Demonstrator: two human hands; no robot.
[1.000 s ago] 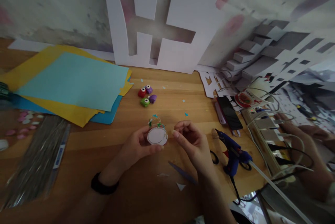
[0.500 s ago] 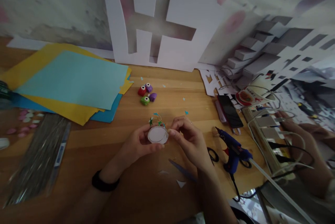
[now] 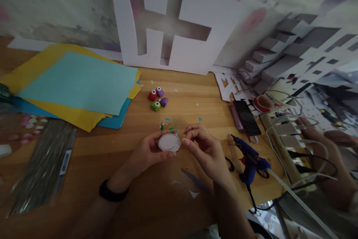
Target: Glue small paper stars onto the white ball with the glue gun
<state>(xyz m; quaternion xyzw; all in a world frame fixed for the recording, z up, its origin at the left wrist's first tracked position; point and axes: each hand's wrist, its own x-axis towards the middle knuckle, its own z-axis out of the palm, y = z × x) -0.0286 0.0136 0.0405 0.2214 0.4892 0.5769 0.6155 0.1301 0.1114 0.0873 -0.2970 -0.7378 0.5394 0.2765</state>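
My left hand grips a white round disc between thumb and fingers, its flat face tilted up toward me. Thin curved wire with small green and blue stars stands up behind the disc's far edge. Close by the disc's right edge, my right hand has thumb and forefinger pinched together; whatever is between them is too small to make out. Beneath my right wrist lie scissors, with one blade and a black handle loop showing.
Four-coloured punches aside, a blue glue gun lies right, near a phone and a power strip. Small craft punches sit ahead. Coloured sheets and a bag of wires lie left. Another person's hand is far right.
My right fingertips have drawn slightly away from the disc's edge. The left hand still holds the disc in nearly the same pose. The view has shifted slightly.
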